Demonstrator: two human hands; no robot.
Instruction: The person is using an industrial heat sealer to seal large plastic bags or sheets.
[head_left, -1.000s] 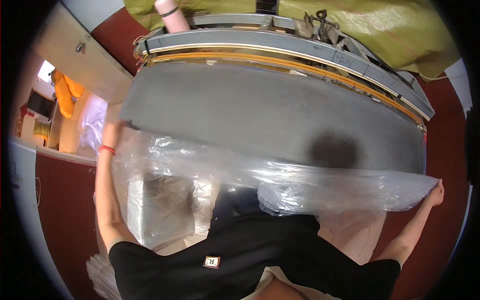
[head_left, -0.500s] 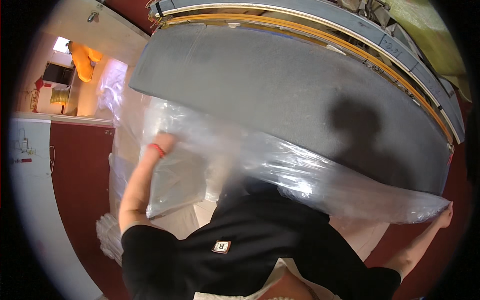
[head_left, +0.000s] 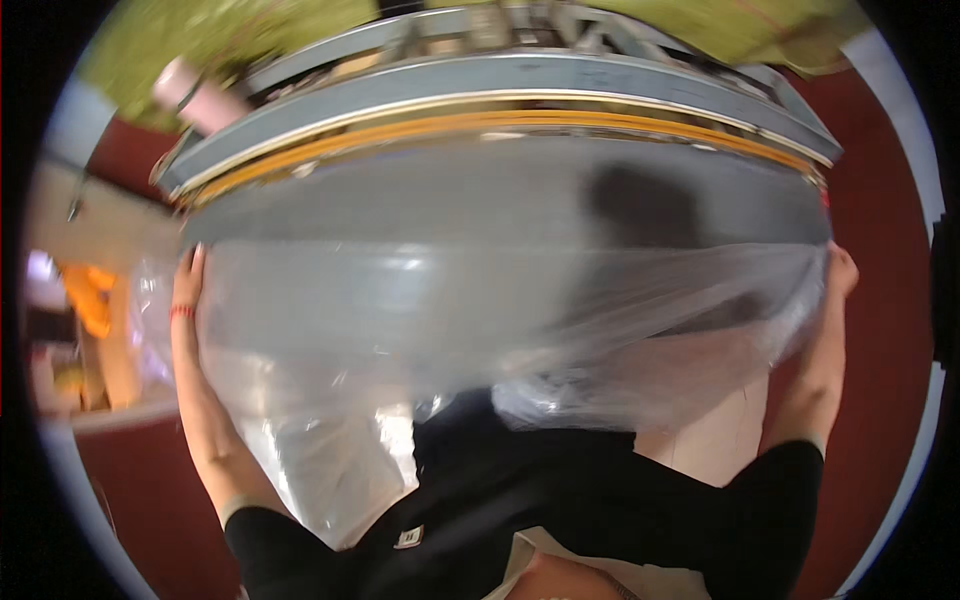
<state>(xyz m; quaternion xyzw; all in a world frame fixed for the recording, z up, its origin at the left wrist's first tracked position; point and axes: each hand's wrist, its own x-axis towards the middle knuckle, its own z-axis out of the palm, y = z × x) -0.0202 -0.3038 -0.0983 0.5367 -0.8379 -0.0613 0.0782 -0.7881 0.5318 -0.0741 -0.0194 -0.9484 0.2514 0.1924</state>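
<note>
A large sheet of clear plastic film point(head_left: 330, 310) stretches between my two hands and hangs toward my body. Its upper part lies over the front of a long grey fabric-covered surface point(head_left: 430, 190). At the left end of that surface, my left hand point(head_left: 188, 278) is closed on the film's edge, a red bracelet on the wrist. My right hand point(head_left: 843, 272) pinches the film at the far right corner, its fingers partly hidden. Between the hands the film is fairly taut, with folds gathering toward the right.
Behind the grey surface run orange strips point(head_left: 530, 118) and a blue-grey metal rail point(head_left: 500, 75). A pink roll point(head_left: 195, 95) lies at the back left, near yellow-green sheeting point(head_left: 150, 50). An open doorway with orange cloth point(head_left: 88, 295) is on the left. Dark red floor point(head_left: 890, 300) shows on the right.
My left hand has moved outward and up to the left end of the grey surface, spreading the film. My right hand has risen with its corner. The view has turned to face the surface squarely.
</note>
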